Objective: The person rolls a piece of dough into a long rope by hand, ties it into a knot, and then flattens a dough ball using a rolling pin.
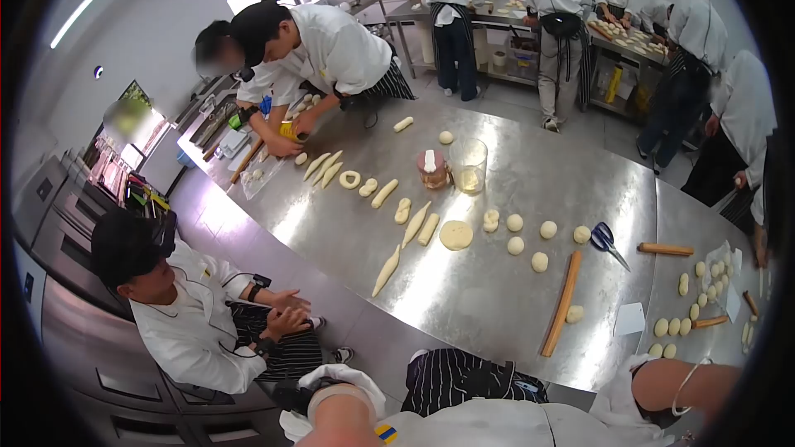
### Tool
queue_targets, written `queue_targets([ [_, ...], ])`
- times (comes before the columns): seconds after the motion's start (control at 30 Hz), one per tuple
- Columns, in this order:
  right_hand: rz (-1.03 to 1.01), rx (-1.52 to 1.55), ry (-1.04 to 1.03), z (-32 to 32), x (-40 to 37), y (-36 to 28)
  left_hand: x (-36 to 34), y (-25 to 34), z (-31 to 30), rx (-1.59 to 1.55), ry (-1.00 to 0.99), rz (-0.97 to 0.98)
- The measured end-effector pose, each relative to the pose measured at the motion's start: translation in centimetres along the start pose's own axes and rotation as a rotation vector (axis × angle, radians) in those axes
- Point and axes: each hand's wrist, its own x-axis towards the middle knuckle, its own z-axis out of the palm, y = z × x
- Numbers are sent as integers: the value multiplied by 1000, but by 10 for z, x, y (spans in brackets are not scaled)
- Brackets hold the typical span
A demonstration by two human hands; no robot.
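Both of my forearms are raised at the bottom, and neither hand shows. My left forearm leaves the bottom edge; my right forearm, with a light bracelet, runs off at the lower right. Before me on the steel table lie a long wooden rolling pin, a dough ball beside it, blue-handled scissors and a white scraper. Shaped dough pieces spread leftward, among them a flat round and a pointed strip.
A lidded jar and a clear container stand mid-table. A person in a black cap is at the lower left, hands together. Two people lean over the far left end; several others work behind. More rolling pins and dough lie right.
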Motion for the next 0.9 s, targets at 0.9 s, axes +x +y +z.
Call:
queue_targets([
  [0.9,1486,-997,-1104,-65,-557,298,-336,3,-318,216,-1835,-1443],
])
